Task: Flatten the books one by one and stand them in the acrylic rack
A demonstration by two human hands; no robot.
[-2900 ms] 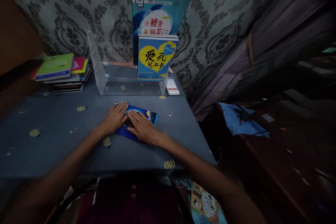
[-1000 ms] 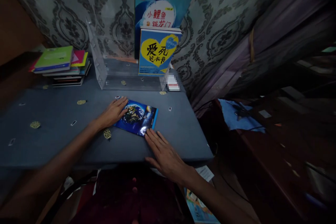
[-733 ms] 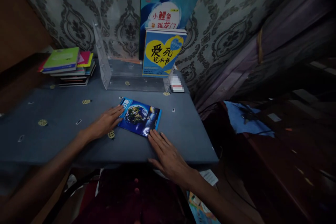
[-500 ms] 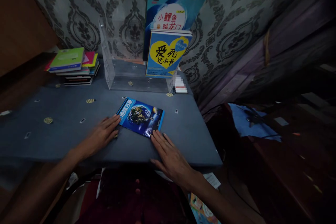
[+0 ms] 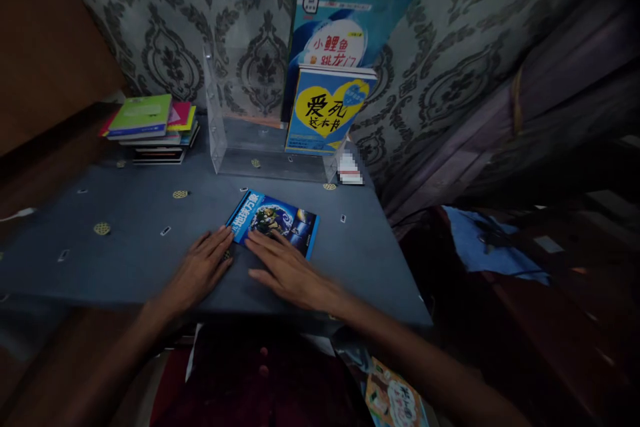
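Note:
A thin blue book with an Earth picture lies flat on the grey table. My left hand rests flat on the table with its fingers stretched out, the tips touching the book's near left corner. My right hand lies flat too, fingers spread, its tips over the book's near edge. Neither hand holds anything.
A clear acrylic stand at the back holds a blue book with a yellow heart and a taller blue book behind it. A stack of books sits back left. More books lie on the floor.
My left hand slid off the book to its near left corner. My right hand, earlier drawn back to the table's edge, moved left and forward onto the book's near edge.

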